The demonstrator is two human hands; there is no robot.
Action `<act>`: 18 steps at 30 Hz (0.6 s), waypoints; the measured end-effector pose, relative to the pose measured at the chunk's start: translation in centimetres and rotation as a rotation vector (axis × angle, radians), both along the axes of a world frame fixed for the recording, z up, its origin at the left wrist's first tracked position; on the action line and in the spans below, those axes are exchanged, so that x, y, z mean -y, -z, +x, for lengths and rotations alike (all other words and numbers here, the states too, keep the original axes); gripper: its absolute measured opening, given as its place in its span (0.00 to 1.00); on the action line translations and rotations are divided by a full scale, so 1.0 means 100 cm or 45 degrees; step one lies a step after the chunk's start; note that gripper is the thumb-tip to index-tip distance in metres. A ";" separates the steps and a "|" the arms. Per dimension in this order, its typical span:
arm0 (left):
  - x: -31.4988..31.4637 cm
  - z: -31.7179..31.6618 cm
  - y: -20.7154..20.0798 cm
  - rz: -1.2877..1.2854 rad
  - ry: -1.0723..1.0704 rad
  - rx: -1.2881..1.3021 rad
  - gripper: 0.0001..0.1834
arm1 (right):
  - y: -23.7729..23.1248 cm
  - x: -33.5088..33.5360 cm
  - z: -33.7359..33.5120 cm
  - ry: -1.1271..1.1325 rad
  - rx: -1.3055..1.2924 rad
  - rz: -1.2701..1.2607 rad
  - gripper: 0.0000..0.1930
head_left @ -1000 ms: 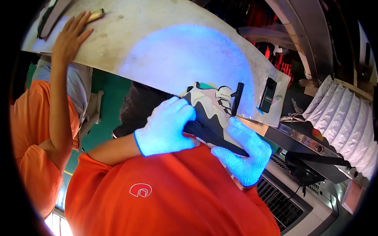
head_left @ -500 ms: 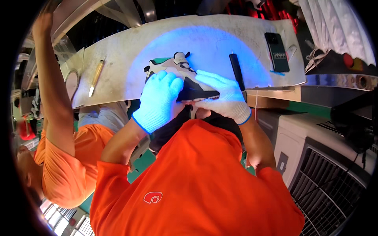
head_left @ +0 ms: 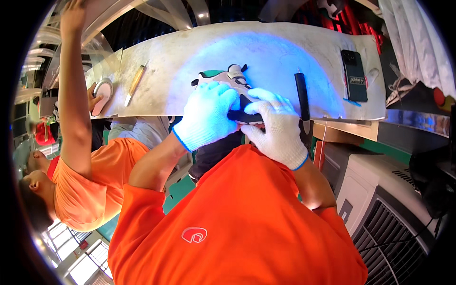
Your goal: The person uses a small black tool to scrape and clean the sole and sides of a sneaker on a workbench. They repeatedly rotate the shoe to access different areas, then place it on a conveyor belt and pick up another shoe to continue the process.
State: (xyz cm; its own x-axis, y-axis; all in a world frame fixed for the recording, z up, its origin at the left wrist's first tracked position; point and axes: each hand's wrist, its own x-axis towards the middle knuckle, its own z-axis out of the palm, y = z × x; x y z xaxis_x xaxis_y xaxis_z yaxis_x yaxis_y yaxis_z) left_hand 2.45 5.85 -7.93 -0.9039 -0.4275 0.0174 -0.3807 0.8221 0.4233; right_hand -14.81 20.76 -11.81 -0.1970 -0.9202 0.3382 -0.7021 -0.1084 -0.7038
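A shoe [head_left: 243,103] with a pale upper, black panels and a green lining lies at the near edge of the worktable, under blue light. My left hand [head_left: 206,113], in a white knit glove, is closed over the side of it. Gloved likewise, my right hand [head_left: 276,127] grips around the toe end, fingers bent over the top and thumb lower down near the sole. Between the two hands part of the dark toe shows; the gloves hide much of the rest of the shoe.
A black-handled pointed tool [head_left: 302,95] lies right of the shoe, a dark phone [head_left: 355,78] farther right. Leftward on the table [head_left: 161,59] is a wooden-handled blade [head_left: 136,85]. A co-worker [head_left: 102,175] stands left, a hand on a pale sole-shaped piece [head_left: 105,89]. A beige machine [head_left: 363,173] stands right.
The whole view has shifted, so the table sits farther right and lower. My right fingers have bent more over the toe. At left, a co-worker's hand now shows on the sole-shaped piece.
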 end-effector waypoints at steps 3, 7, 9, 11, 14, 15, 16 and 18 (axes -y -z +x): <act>0.004 -0.001 0.006 0.073 -0.041 -0.056 0.17 | 0.004 0.001 0.006 0.034 -0.024 -0.088 0.20; 0.007 0.001 0.012 0.179 -0.090 -0.087 0.21 | 0.008 0.006 0.009 0.082 -0.021 -0.181 0.18; 0.008 0.002 0.013 0.223 -0.123 -0.087 0.24 | 0.011 0.008 0.010 0.094 0.047 -0.209 0.19; 0.009 0.001 0.013 0.226 -0.135 -0.088 0.25 | 0.010 0.009 0.012 0.127 0.124 -0.219 0.21; 0.009 0.000 0.008 0.384 -0.179 -0.036 0.25 | 0.005 0.007 0.015 0.196 0.221 -0.149 0.24; 0.010 -0.001 0.005 0.353 -0.172 -0.013 0.26 | 0.004 0.006 0.015 0.210 0.235 -0.087 0.24; 0.011 -0.001 0.002 0.323 -0.164 0.010 0.27 | 0.003 0.004 0.016 0.225 0.250 -0.024 0.25; 0.012 -0.003 -0.005 0.298 -0.169 0.043 0.29 | 0.001 0.006 0.010 0.194 0.146 -0.061 0.32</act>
